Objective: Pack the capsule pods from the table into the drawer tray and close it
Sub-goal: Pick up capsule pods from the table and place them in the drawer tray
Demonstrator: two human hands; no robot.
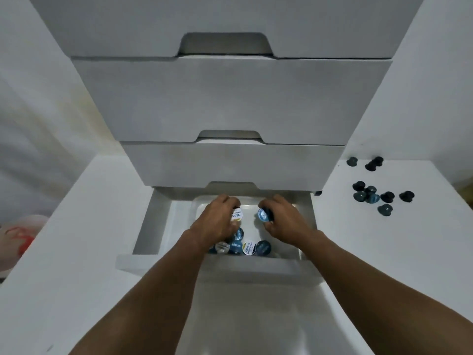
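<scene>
The bottom drawer (151,226) of a white drawer unit stands pulled out, with a white tray (289,242) inside it. Both my hands are over the tray. My left hand (217,219) grips a capsule pod with a white lid (236,214). My right hand (284,219) grips a capsule pod with a blue lid (264,215). Several pods (249,247) lie along the tray's near side, lids up. Several dark pods (371,196) sit loose on the table to the right of the unit.
Three shut drawers (230,98) of the unit tower above the open one. The white table (76,252) runs to the left and right. A pale bag with red print (20,239) lies at the far left edge.
</scene>
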